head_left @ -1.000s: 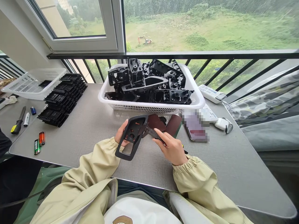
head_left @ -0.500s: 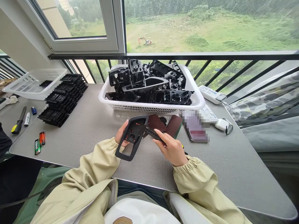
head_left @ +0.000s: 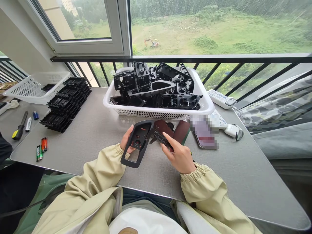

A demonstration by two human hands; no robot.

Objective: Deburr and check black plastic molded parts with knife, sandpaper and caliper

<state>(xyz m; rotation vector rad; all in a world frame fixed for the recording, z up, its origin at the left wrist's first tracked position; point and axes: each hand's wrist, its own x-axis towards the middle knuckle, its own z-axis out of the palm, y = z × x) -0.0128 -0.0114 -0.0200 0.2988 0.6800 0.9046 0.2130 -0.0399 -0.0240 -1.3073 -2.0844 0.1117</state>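
Observation:
In my left hand is a black plastic trim panel, tilted, with a rectangular opening at its lower end and small reddish spots on its inner face. The fingers grip its left edge and partly hide behind it. My right hand is closed round a dark caliper with a marked scale. The caliper's jaws point at the panel's right edge; I cannot tell whether they touch it. Behind the caliper, dark red sandpaper-like sheets lie on the table.
A white basket heaped with black plastic parts stands ahead. Stacked black parts and another white basket are at left, with batteries and a screwdriver. A phone lies at right. A person's dark sleeve shows at far left.
The caliper has drawn slightly right, away from the panel's inner face, and its jaws now show beside the panel's edge. My left hand and the panel have hardly moved.

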